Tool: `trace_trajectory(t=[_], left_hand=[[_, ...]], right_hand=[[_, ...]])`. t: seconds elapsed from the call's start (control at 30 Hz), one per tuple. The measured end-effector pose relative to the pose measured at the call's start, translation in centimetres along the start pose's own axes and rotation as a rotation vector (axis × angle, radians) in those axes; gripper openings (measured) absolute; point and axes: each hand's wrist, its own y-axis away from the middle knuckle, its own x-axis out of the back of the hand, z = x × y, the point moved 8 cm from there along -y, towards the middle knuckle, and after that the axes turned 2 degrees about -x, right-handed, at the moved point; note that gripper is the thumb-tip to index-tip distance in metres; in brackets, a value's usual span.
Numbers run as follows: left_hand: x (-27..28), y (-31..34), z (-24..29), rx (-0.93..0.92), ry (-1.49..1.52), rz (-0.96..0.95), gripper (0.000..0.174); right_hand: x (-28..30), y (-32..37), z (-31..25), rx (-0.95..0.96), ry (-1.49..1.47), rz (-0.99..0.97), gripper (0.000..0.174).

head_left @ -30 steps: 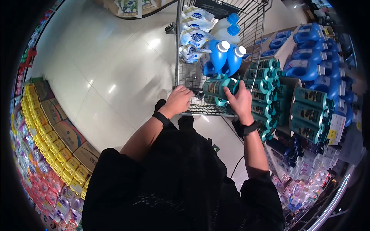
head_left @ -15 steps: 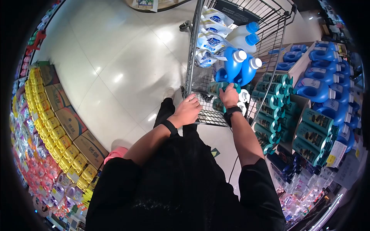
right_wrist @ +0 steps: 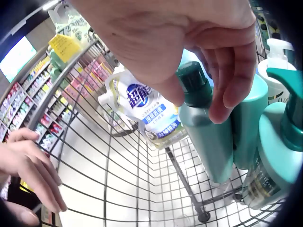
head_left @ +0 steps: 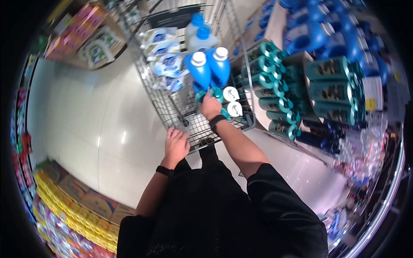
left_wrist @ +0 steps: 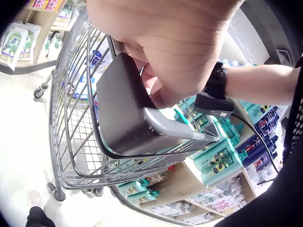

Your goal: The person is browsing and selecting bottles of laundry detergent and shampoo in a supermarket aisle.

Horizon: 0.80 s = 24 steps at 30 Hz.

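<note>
My right hand is inside the shopping cart, pinching a green pump bottle near its dark green cap with thumb and fingertips. The bottle stands nearly upright beside another green pump bottle and white-topped pump bottles. Blue jugs with white caps stand just beyond. My left hand rests at the near left corner of the cart, next to its dark plastic handle end. Its fingers lie loosely extended in the right wrist view.
White refill pouches and blue-capped clear bottles fill the cart's far part. Close along the right stands a display of green pump bottles and blue jugs. Yellow packs line a shelf at the lower left.
My right hand has lowered a green pump bottle from lying sideways to standing in the cart. The head view has turned, so the cart appears farther left. My left hand stays at the cart's near edge.
</note>
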Motion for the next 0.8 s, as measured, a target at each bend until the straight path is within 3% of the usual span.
trace_trajectory(t=[0.07,0.17,0.23,0.33,0.47,0.53,0.6,0.67,0.73,0.8], left_hand=[[0.1,-0.2,0.5,-0.019,-0.001,-0.008,0.02],[0.0,-0.4,0.7,-0.002,-0.013,0.024,0.026],[0.2,-0.4,0.9,-0.011,-0.019,0.078,0.037],[-0.8,-1.2,0.6,0.066,0.006,0.012,0.035],[-1.4,-3.4,2.4,0.096,0.171,-0.012,0.037],[-2.1,-5.3,4.8,0.067,0.243,-0.007,0.038],[-3.3,-8.0,8.2,-0.072,0.362,0.009,0.033],[-3.7,-10.6,11.7,-0.331,0.458,0.204,0.037],[-6.7,-14.0,13.0,-0.133,0.506,0.027,0.042],[-8.4,-16.4,13.9,-0.05,0.655,0.034,0.046]], right_hand=[[1.7,1.6,0.4,0.02,-0.096,0.046,0.05],[6.1,5.5,1.8,0.107,-0.252,0.172,0.034],[8.8,8.2,5.1,0.079,-0.44,0.262,0.022],[11.1,11.0,13.0,-0.037,-0.605,0.441,0.015],[15.5,11.8,18.8,-0.066,-0.645,0.611,0.015],[17.1,9.6,19.8,-0.097,-0.668,0.579,0.016],[19.3,7.1,19.3,0.027,-0.571,0.641,0.025],[20.6,4.4,18.9,0.037,-0.479,0.67,0.032],[22.0,2.5,18.7,0.045,-0.397,0.7,0.039],[22.4,0.3,18.0,-0.004,-0.304,0.625,0.043]])
